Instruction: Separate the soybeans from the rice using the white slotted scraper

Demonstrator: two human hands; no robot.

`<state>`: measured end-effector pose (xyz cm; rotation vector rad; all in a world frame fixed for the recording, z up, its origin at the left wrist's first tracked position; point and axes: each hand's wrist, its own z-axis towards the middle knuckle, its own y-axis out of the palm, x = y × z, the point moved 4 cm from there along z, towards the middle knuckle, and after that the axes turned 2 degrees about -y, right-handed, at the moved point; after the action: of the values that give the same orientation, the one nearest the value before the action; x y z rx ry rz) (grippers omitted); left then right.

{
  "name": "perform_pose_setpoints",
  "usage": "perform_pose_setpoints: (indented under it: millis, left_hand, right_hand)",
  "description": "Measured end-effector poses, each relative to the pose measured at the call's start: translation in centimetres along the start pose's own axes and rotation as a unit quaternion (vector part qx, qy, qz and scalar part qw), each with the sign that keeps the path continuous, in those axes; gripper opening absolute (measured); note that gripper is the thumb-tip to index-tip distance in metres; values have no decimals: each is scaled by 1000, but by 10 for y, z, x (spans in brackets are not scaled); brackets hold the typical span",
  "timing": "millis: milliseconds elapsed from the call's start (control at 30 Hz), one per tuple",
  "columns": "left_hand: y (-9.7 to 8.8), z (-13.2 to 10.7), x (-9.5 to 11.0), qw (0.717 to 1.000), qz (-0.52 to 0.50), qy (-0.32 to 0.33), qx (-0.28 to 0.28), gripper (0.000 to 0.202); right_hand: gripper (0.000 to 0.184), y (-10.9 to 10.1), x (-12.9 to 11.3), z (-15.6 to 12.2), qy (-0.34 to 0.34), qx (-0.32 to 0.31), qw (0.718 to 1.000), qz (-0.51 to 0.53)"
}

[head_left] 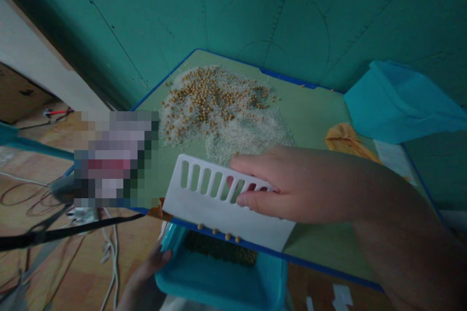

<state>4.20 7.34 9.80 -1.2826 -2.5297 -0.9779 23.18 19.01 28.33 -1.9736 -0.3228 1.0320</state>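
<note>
My right hand (273,184) grips a white slotted plastic scraper (204,209), fingers behind it and thumb in front. The scraper leans near the front edge of the green tabletop (314,107). Several tan soybeans (215,232) line the blue table edge just below it. My left hand (148,269) holds the left side of a blue plastic bin (219,284) under that edge. Shaded beans (237,254) lie inside the bin. Beyond the scraper, more soybeans (204,99) are spread over a bed of white, rice-like grains (251,133).
A blue container (394,102) stands at the table's right back, beside a crumpled orange wrapper (346,141). At the left edge sits a pixelated object (116,155). Cables (113,252) run over the floor. A green wall (233,9) rises behind the table.
</note>
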Motion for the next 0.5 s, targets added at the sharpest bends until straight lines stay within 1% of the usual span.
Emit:
perform_pose_setpoints:
  millis: [167, 333, 500]
  left_hand:
    - [-1, 0, -1, 1000, -2, 0, -2, 43]
    - [-1, 0, -1, 1000, 20, -3, 9, 45]
    - [-1, 0, 0, 1000, 21, -4, 2, 45]
  right_hand:
    - [10, 2, -1, 1, -8, -1, 1000, -14]
    - [8, 1, -1, 0, -8, -2, 1000, -26]
    - [8, 4, -1, -1, -19, 0, 999, -29]
